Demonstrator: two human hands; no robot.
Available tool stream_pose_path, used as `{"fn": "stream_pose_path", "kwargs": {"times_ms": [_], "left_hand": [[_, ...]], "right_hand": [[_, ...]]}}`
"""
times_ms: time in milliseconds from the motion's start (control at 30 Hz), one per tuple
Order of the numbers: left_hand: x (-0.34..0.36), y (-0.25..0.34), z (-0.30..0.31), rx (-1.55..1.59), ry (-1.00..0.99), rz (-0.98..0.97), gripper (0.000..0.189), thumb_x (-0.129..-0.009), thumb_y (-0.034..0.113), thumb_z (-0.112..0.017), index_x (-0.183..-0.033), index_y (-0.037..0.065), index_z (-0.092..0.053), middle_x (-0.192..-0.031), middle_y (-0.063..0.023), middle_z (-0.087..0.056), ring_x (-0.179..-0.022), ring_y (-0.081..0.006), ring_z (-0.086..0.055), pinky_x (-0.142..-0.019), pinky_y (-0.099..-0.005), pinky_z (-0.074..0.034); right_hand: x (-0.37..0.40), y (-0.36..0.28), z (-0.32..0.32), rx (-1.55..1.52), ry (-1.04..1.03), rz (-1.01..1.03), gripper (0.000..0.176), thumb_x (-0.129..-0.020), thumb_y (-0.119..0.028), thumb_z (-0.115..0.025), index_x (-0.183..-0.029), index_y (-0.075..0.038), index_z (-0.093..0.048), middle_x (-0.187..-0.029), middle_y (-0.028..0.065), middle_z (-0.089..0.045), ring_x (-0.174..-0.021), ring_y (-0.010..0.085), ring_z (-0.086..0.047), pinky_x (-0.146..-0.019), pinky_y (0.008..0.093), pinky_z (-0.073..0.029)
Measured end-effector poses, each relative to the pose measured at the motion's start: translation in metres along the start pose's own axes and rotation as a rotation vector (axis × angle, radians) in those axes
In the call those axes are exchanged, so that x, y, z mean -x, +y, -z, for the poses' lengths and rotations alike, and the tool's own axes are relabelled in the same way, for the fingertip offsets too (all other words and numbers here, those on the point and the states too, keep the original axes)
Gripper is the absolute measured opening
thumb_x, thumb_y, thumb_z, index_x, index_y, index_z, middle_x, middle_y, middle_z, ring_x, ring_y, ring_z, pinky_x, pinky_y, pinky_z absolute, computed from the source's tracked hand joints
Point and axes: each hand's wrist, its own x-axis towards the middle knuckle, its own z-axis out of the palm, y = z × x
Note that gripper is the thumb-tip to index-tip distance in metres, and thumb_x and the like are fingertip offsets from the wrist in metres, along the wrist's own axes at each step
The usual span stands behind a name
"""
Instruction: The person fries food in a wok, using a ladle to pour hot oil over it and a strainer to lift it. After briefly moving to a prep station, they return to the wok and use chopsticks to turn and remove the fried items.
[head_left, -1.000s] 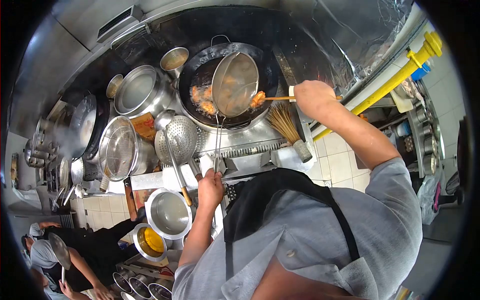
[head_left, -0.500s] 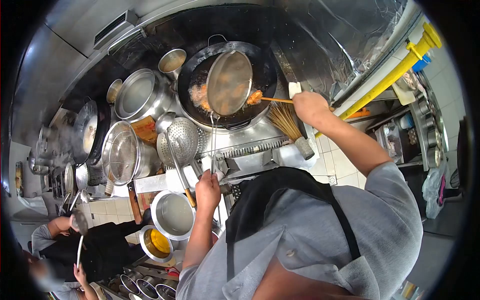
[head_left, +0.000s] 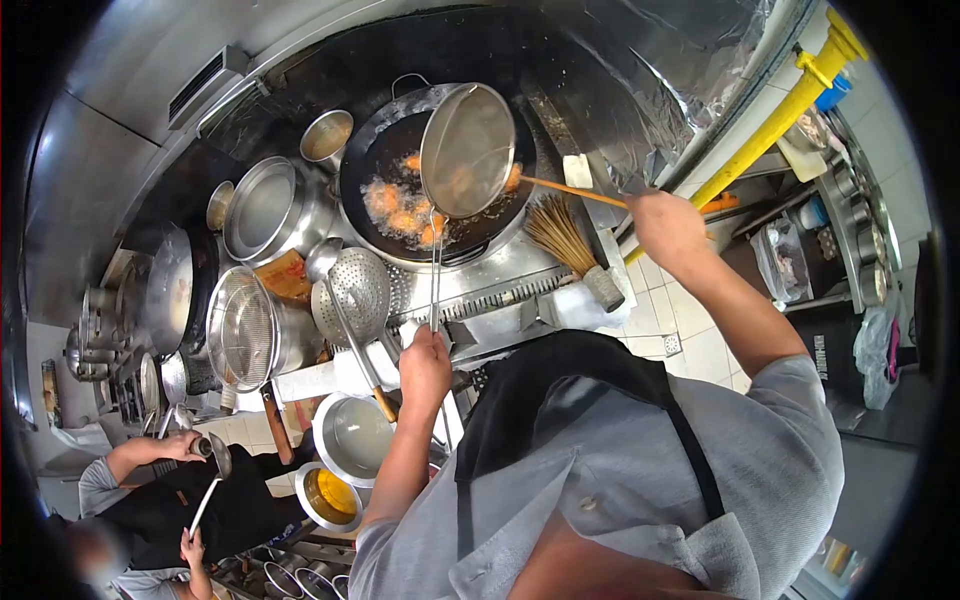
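Note:
My left hand (head_left: 425,375) is closed round the long handle of a fine-mesh strainer (head_left: 470,140), which is tilted over the right part of a large black wok (head_left: 362,170). Orange-brown fried pieces (head_left: 388,205) bubble in the oil left of the strainer. My right hand (head_left: 668,230) grips long chopsticks (head_left: 575,190) from the wok's right side. At their tips, right by the strainer's rim, is one fried piece (head_left: 513,177). The mesh partly covers the oil behind it.
Left of the wok stand a steel pot (head_left: 265,205), a wire basket (head_left: 245,330) and a perforated skimmer (head_left: 360,295). A bamboo brush (head_left: 560,235) lies at the right. Bowls with pale liquid (head_left: 355,440) and yellow liquid (head_left: 332,495) are below. A co-worker (head_left: 190,510) holds a ladle at lower left.
The strainer has shifted right relative to the wok, uncovering more fried pieces. My right hand has drawn right with the chopsticks. The co-worker's hands and ladle have moved right.

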Motion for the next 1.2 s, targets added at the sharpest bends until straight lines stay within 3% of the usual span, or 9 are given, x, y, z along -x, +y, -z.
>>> {"fn": "stream_pose_path", "kwargs": {"times_ms": [200, 400, 467, 867, 933, 1033, 1067, 1133, 1200], "left_hand": [[-0.017, -0.003, -0.003, -0.017, 0.050, -0.017, 0.019, -0.086, 0.012, -0.051, -0.086, -0.007, -0.055, -0.072, -0.0294, -0.056, -0.069, -0.0457, -0.057, -0.059, -0.0465, -0.043], [-0.070, -0.006, 0.022, -0.166, 0.199, 0.093, 0.025, -0.086, 0.017, -0.050, -0.093, -0.006, -0.057, -0.079, -0.0294, -0.059, -0.079, -0.0458, -0.058, -0.069, -0.0484, -0.045], [-0.085, -0.024, 0.026, -0.209, 0.303, -0.035, 0.019, -0.085, 0.014, -0.049, -0.083, -0.004, -0.055, -0.070, -0.0280, -0.059, -0.070, -0.0453, -0.058, -0.062, -0.0507, -0.046], [-0.085, -0.036, 0.016, -0.142, 0.102, 0.001, 0.020, -0.083, 0.014, -0.050, -0.082, -0.005, -0.056, -0.077, -0.0300, -0.058, -0.078, -0.0466, -0.057, -0.069, -0.0504, -0.045], [-0.091, -0.063, -0.003, -0.131, 0.143, -0.108, 0.020, -0.083, 0.014, -0.053, -0.078, -0.006, -0.055, -0.070, -0.0244, -0.059, -0.064, -0.0406, -0.058, -0.061, -0.0465, -0.044], [-0.096, -0.094, -0.023, 0.308, -0.051, 0.066, 0.014, -0.086, 0.012, -0.054, -0.078, 0.001, -0.055, -0.058, -0.0021, -0.047, -0.040, -0.0096, -0.042, -0.034, -0.0262, -0.031], [-0.093, -0.099, -0.026, 0.309, -0.056, 0.066, 0.014, -0.086, 0.012, -0.054, -0.078, 0.001, -0.055, -0.058, -0.0021, -0.047, -0.040, -0.0096, -0.042, -0.034, -0.0262, -0.031], [-0.080, -0.049, 0.003, 0.738, -0.183, 0.476, 0.013, -0.085, 0.009, -0.055, -0.081, -0.004, -0.055, -0.056, -0.0072, -0.050, -0.039, -0.0138, -0.043, -0.036, -0.0285, -0.032], [-0.075, -0.035, 0.013, 0.767, -0.199, 0.513, 0.012, -0.086, 0.009, -0.055, -0.084, -0.002, -0.055, -0.056, -0.0036, -0.048, -0.038, -0.0108, -0.041, -0.034, -0.0250, -0.028]], "right_hand": [[0.022, 0.014, 0.007, -0.018, 0.043, 0.006, 0.022, -0.079, -0.009, -0.048, -0.094, -0.005, -0.064, -0.082, 0.0146, -0.063, -0.074, 0.0325, -0.063, -0.063, 0.0421, -0.051], [-0.035, -0.031, 0.005, 0.011, -0.104, 0.101, 0.022, -0.079, -0.011, -0.047, -0.082, -0.005, -0.068, -0.085, 0.0157, -0.066, -0.082, 0.0310, -0.065, -0.070, 0.0405, -0.053], [-0.063, -0.040, 0.002, 0.000, -0.067, 0.104, 0.022, -0.079, -0.011, -0.047, -0.082, -0.005, -0.068, -0.086, 0.0156, -0.066, -0.083, 0.0310, -0.065, -0.071, 0.0401, -0.053], [-0.074, -0.034, 0.013, -0.085, 0.026, -0.007, 0.023, -0.078, -0.009, -0.047, -0.085, -0.002, -0.068, -0.089, 0.0198, -0.065, -0.085, 0.0349, -0.064, -0.074, 0.0420, -0.052], [-0.073, -0.033, 0.014, -0.112, 0.002, -0.034, 0.023, -0.078, -0.009, -0.047, -0.086, -0.002, -0.067, -0.089, 0.0210, -0.065, -0.085, 0.0354, -0.064, -0.075, 0.0426, -0.051], [-0.080, -0.026, 0.000, -0.147, -0.031, -0.073, 0.022, -0.077, -0.007, -0.048, -0.087, -0.001, -0.067, -0.091, 0.0212, -0.065, -0.087, 0.0355, -0.064, -0.076, 0.0427, -0.051], [-0.080, -0.025, -0.001, -0.146, -0.034, -0.077, 0.022, -0.077, -0.007, -0.048, -0.087, -0.001, -0.067, -0.091, 0.0212, -0.065, -0.087, 0.0355, -0.064, -0.076, 0.0427, -0.051], [-0.084, -0.025, -0.003, -0.175, -0.081, -0.104, 0.021, -0.076, -0.005, -0.050, -0.088, 0.000, -0.066, -0.093, 0.0214, -0.065, -0.089, 0.0353, -0.063, -0.078, 0.0424, -0.051], [-0.086, -0.025, -0.006, -0.193, -0.093, -0.095, 0.021, -0.075, -0.005, -0.051, -0.088, 0.000, -0.066, -0.093, 0.0214, -0.064, -0.090, 0.0353, -0.063, -0.079, 0.0423, -0.050]]}}
